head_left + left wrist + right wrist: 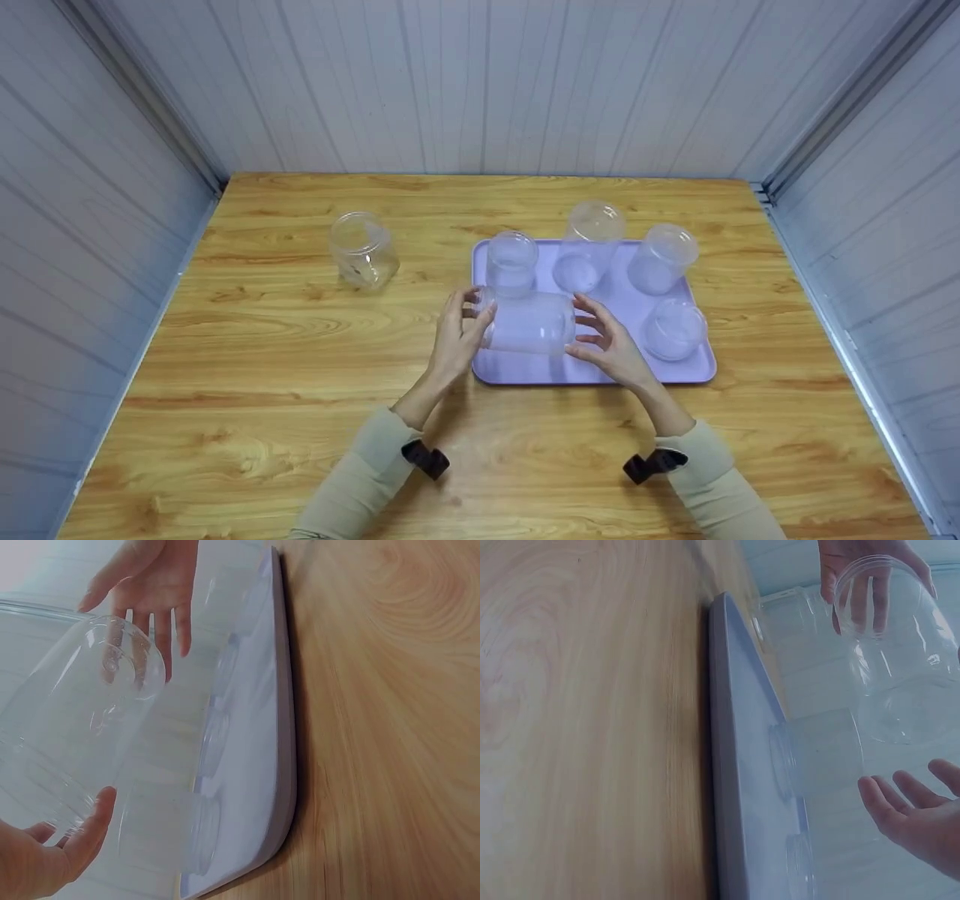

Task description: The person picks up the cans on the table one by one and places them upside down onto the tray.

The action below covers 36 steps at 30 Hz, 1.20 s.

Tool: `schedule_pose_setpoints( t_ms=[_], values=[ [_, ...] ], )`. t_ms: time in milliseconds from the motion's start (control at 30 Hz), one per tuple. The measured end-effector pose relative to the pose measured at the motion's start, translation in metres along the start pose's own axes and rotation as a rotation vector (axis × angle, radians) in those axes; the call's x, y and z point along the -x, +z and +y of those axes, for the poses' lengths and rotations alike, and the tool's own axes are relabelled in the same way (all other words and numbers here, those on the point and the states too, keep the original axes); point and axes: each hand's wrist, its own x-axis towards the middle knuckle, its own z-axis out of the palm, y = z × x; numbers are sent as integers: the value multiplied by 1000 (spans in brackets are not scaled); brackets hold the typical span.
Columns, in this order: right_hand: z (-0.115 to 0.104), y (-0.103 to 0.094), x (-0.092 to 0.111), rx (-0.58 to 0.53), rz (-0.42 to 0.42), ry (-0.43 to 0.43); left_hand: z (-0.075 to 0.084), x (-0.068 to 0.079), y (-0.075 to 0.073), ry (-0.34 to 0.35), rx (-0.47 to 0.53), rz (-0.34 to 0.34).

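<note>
A large clear plastic jar [529, 322] lies sideways in the air over the lilac tray [517, 371]. My left hand [459, 330] grips it at its rimmed end, thumb on the near side and fingers curled behind; in the left wrist view the same hand [56, 859] shows at the lower left. At the other end, by the jar's base, is my right hand [611, 345], fingers spread and loosely bent. The right wrist view shows those fingers [889, 802] apart from the jar's base [911, 709].
Several clear jars stand on the tray: a small one [512, 262] behind the held jar, a tall one [589, 251], one at the back right [661, 259] and a short one [675, 330]. Another clear jar [364, 251] stands on the wooden table [300, 420] at left.
</note>
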Motion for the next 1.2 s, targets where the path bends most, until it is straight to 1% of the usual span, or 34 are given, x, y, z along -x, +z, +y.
schedule_pose_setpoints(
  t_ms=[133, 300, 367, 467, 567, 767, 967, 1033, 1100, 1200],
  values=[
    [0, 1, 0, -29, -33, -34, 1, 2, 3, 11, -8, -1],
    [3, 1, 1, -65, -72, -75, 0, 4, 8, 40, 32, -16],
    [5, 1, 0, -76, -87, -81, -1, 5, 9, 28, 60, -38],
    [7, 0, -1, -92, -96, -73, 0, 6, 10, -9, 107, -70],
    [8, 1, -2, -91, -90, -68, 8, 8, 9, -27, 147, -88],
    [3, 5, -1, -129, -68, -91, 31, 12, 4, -29, 155, -104],
    [-1, 8, -1, -129, -38, -90, 31, 11, 2, -47, 184, -125],
    [-2, 9, -1, -131, -27, -78, 29, 11, 1, -68, 205, -134],
    [-4, 10, -1, -136, -16, -63, 28, 11, 0, -79, 204, -138],
    [-7, 11, -2, -128, 7, -46, 28, 10, -1, -75, 192, -139]
  ],
)
